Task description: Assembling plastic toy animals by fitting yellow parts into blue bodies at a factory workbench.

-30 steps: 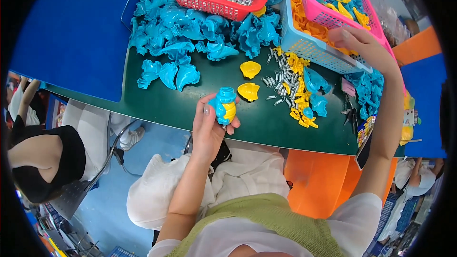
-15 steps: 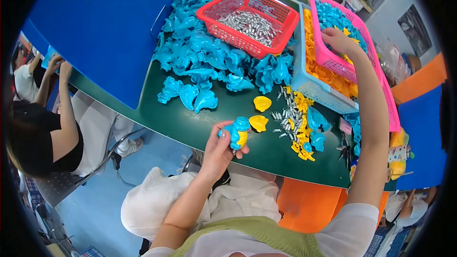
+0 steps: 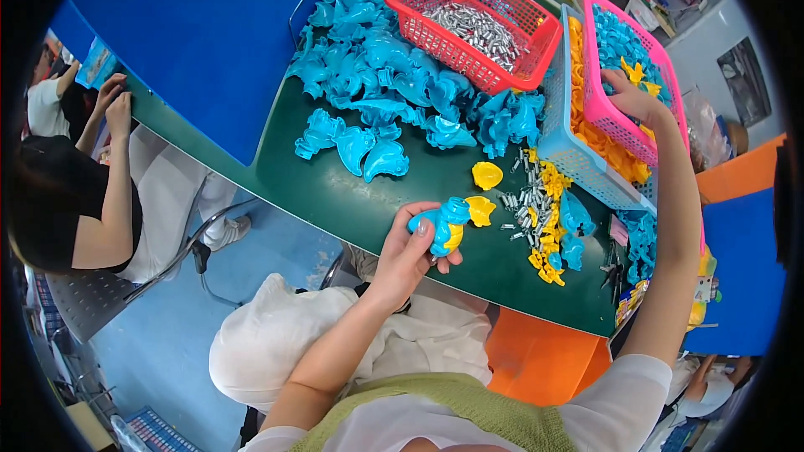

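Note:
Above the table's near edge, my left hand is closed round a small blue-and-yellow plastic toy body, its blue neck end pointing up and away. Just beyond it lie two yellow shell pieces, one nearly touching the toy in the picture. My right hand reaches into a pink basket of small blue parts and some yellow pieces. Its fingertips are hidden among the parts and behind the basket's wall, so any grip there cannot be seen.
A large pile of blue shells covers the far left. Silver cylinders fill a red basket; more lie loose beside small yellow parts. The pink basket rests on a light blue basket of orange-yellow pieces. A blue partition stands left; a co-worker sits beyond.
The view has shifted, so the table items appear farther right. My left hand still holds the toy body. My right hand stays in the pink basket, its fingers now deeper against the blue parts.

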Available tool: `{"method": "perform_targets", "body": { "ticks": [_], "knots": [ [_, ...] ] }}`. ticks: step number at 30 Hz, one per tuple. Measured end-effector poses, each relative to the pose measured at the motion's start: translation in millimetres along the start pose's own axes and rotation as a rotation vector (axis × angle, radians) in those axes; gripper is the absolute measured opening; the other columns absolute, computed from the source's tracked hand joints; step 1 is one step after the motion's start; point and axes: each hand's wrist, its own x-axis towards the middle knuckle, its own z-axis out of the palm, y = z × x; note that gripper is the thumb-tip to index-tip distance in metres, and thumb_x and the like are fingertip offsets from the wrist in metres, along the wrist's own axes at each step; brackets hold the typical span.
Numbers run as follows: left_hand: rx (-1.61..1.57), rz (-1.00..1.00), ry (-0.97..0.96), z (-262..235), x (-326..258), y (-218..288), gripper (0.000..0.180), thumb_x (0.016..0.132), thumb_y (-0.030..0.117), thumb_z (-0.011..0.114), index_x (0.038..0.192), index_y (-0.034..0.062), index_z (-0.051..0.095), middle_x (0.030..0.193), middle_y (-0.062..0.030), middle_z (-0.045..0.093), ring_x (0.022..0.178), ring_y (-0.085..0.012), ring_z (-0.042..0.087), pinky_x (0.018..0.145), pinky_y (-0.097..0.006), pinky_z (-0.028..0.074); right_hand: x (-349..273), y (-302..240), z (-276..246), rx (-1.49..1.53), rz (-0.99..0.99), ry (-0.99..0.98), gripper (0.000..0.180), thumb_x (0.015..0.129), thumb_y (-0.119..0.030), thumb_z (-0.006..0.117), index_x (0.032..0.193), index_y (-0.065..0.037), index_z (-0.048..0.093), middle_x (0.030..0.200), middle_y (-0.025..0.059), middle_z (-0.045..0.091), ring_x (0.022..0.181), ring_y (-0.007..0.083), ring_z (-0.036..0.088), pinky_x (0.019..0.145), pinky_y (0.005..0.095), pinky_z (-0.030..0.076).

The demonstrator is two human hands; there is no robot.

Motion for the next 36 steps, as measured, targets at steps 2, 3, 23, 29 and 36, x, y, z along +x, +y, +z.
{"method": "perform_targets", "body": {
  "ticks": [2,3,23,29,36],
  "knots": [
    [-0.002,-0.007,-0.005,-2.1,-1.8,-0.7,0.041,0.093,0.036,0.044,0.119,0.0072,0.031,0.116,-0.0204,0.051,0.073,-0.0198,0.058,0.058,-0.025,0.044,0.2,4.2,6.7,0.016,-0.043,0.056,0.062,0.077,-0.032,0.059,0.131,-0.012,0.037,0.136,0.011,0.028,0.126,0.0277,0.031,0.105,0.0353,0.027],
    [-0.002,-0.014,0.0,-2.4,-2.5,-0.3,0.041,0.093,0.036,0.044,0.119,0.0072,0.031,0.116,-0.0204,0.051,0.073,-0.0198,0.058,0.058,-0.025,0.044,-0.5,6.1,11.7,0.035,-0.105,0.122,0.05,0.079,-0.027,0.057,0.123,-0.009,0.044,0.131,0.0114,0.035,0.124,0.0266,0.035,0.102,0.0338,0.03],
    [0.095,0.017,0.042,4.6,1.4,1.0,0.046,0.092,0.042,0.041,0.118,0.0056,0.032,0.116,-0.0221,0.052,0.071,-0.0185,0.058,0.055,-0.024,0.044,15.6,25.0,28.4,0.011,-0.227,0.18,0.048,0.082,-0.028,0.052,0.124,-0.006,0.044,0.127,0.0144,0.045,0.117,0.0278,0.044,0.098,0.0337,0.034],
    [0.086,0.032,0.039,2.3,0.9,0.8,0.047,0.092,0.043,0.042,0.118,0.0056,0.032,0.116,-0.0223,0.052,0.07,-0.0191,0.058,0.055,-0.024,0.044,8.9,19.3,24.5,-0.043,-0.176,0.156,0.054,0.081,-0.027,0.054,0.13,-0.007,0.04,0.125,0.0133,0.047,0.117,0.0273,0.044,0.098,0.0332,0.034],
    [0.065,0.012,0.042,3.8,-0.5,0.4,0.046,0.092,0.04,0.043,0.119,0.0047,0.032,0.115,-0.0228,0.052,0.07,-0.0197,0.058,0.055,-0.025,0.044,15.5,31.2,30.2,0.063,-0.283,0.291,0.034,0.08,-0.018,0.06,0.107,-0.003,0.047,0.105,0.0088,0.051,0.104,0.0195,0.046,0.094,0.0295,0.035]
  ]
}}
